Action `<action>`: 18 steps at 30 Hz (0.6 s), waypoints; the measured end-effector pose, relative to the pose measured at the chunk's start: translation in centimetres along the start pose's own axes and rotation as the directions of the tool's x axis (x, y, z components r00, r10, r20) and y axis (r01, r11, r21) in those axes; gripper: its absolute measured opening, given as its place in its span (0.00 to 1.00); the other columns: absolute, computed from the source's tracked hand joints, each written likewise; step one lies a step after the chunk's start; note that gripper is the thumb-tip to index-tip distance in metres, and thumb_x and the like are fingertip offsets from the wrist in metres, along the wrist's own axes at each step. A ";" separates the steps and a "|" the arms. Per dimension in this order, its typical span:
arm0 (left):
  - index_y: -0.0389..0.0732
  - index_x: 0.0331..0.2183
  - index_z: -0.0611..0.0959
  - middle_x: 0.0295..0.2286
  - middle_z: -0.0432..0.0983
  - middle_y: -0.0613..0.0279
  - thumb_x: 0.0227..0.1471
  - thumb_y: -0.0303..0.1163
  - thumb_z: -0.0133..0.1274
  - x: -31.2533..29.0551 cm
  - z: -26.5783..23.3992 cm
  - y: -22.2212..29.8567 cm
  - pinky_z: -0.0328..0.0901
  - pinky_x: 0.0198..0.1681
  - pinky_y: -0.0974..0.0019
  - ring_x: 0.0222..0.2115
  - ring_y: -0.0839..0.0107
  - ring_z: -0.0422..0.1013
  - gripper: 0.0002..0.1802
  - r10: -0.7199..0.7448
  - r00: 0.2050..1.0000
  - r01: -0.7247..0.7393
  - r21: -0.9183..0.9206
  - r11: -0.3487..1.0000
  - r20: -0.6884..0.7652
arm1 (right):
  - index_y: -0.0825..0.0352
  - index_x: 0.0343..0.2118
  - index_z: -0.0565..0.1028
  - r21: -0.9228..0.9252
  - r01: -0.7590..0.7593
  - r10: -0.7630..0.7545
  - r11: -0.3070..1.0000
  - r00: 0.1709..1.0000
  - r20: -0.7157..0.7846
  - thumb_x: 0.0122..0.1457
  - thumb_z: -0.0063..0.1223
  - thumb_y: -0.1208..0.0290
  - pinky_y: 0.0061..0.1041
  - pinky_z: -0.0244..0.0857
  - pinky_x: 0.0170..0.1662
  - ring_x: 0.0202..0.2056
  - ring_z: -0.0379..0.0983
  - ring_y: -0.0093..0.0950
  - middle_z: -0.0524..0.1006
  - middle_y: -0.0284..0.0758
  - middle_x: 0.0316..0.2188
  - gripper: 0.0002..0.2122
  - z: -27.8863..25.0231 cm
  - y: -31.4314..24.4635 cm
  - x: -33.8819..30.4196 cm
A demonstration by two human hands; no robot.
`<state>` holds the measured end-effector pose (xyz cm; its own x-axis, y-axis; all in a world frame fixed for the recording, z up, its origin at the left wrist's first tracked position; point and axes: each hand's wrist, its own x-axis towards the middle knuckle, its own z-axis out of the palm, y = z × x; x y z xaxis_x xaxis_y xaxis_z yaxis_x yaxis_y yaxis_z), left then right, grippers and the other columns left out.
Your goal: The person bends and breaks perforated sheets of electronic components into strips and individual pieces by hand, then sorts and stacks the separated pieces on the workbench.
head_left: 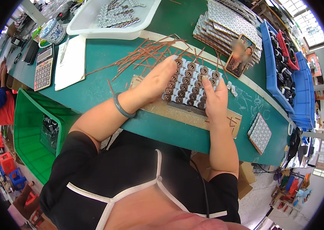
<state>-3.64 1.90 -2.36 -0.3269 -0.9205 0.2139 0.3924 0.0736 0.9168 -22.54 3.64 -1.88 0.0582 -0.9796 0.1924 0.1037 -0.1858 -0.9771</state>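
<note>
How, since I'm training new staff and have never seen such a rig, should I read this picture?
There is no machine: these are a person's own bare hands. A wide fisheye camera worn on their head looks down, so straight edges bend. The right hand holds a panel with rows of dark round pieces, thumb on its face; the left hand is against its left edge. A tan board lies beneath. On the green table are thin brown strips, stacked panels, a phone, a calculator and a white tub.
</note>
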 end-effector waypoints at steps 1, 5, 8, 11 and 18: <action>0.37 0.42 0.70 0.35 0.72 0.62 0.62 0.51 0.36 -0.3 0.8 0.7 0.65 0.41 0.70 0.36 0.74 0.69 0.25 -0.012 1.000 0.011 -0.033 0.999 -0.013 | 0.70 0.46 0.69 0.013 -0.004 0.003 1.000 0.999 0.044 0.60 0.51 0.71 0.24 0.64 0.46 0.40 0.71 0.22 0.75 0.33 0.41 0.13 -0.1 -0.2 0.0; 0.43 0.32 0.68 0.21 0.67 0.65 0.61 0.51 0.38 0.4 -0.1 1.0 0.63 0.23 0.73 0.16 0.74 0.64 0.20 -0.080 0.941 0.276 -0.610 0.742 0.328 | 0.70 0.48 0.67 0.495 -0.214 0.161 0.842 0.976 0.148 0.60 0.50 0.70 0.27 0.63 0.49 0.45 0.70 0.23 0.73 0.35 0.45 0.15 0.6 -0.7 -0.6; 0.42 0.37 0.70 0.24 0.69 0.65 0.61 0.51 0.38 0.9 0.1 0.7 0.65 0.27 0.72 0.21 0.74 0.67 0.21 -0.302 0.951 0.266 -0.317 0.910 -0.069 | 0.70 0.49 0.67 0.451 -0.211 0.162 0.867 0.976 0.144 0.60 0.50 0.70 0.27 0.63 0.49 0.45 0.70 0.24 0.73 0.35 0.45 0.16 1.0 -0.8 0.1; 0.39 0.42 0.71 0.29 0.72 0.66 0.60 0.44 0.43 0.0 0.0 -0.2 0.65 0.34 0.72 0.31 0.78 0.67 0.18 -0.099 0.986 0.089 -0.074 0.993 -0.134 | 0.70 0.47 0.69 0.006 -0.116 0.115 0.993 0.987 0.111 0.60 0.49 0.73 0.27 0.64 0.49 0.45 0.70 0.25 0.73 0.36 0.44 0.13 1.9 -1.4 0.3; 0.41 0.33 0.74 0.24 0.73 0.65 0.58 0.42 0.48 -0.3 0.9 -0.1 0.67 0.22 0.71 0.20 0.76 0.71 0.13 -0.091 0.938 0.273 -0.549 0.790 0.336 | 0.70 0.46 0.66 0.493 -0.330 0.186 0.805 0.930 0.318 0.61 0.46 0.66 0.26 0.72 0.35 0.35 0.74 0.29 0.74 0.37 0.39 0.14 0.5 0.3 -0.9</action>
<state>-4.34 2.54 -2.26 -0.6307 -0.7409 0.2306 0.6926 -0.4036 0.5978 -22.06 4.49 -2.27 0.3893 -0.9207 0.0262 0.5536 0.2112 -0.8056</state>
